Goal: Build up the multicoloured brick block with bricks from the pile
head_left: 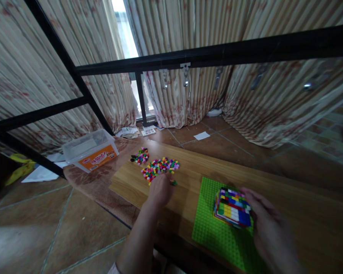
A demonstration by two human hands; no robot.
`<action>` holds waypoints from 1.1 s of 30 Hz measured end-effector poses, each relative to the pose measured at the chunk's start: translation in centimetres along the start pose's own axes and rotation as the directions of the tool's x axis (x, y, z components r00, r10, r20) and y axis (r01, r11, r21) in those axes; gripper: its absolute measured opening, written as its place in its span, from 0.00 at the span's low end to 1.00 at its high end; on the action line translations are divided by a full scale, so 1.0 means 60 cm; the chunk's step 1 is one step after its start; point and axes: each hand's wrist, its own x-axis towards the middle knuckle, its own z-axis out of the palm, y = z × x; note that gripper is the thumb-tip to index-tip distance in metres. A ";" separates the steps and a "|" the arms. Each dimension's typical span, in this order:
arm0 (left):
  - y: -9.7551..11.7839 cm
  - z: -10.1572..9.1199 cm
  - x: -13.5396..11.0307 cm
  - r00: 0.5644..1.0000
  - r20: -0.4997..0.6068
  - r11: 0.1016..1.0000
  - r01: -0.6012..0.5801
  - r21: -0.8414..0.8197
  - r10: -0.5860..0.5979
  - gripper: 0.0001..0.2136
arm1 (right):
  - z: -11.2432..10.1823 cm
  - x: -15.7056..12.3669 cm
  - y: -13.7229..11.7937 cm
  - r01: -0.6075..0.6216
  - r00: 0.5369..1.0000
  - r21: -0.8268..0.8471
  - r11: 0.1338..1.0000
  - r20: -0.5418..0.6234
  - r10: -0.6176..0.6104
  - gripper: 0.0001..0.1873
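My right hand (266,217) holds a multicoloured plastic-brick block (233,207); leftward, my left hand (161,189), grip unclear, meets small colourful plastic bricks (159,165).

Can read no word, brand or number for certain. Can see white lettering on the orange label (100,157) of the clear plastic box (74,152), too blurred to decipher. Can also see dark printing on a white card (148,131) on the floor (231,141), too small to make out.
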 end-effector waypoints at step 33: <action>0.121 0.010 -0.042 0.856 0.389 0.157 0.356 -0.921 0.339 0.16 | -0.002 -0.033 -0.014 0.760 0.642 -0.269 0.591 0.444 -0.624 0.09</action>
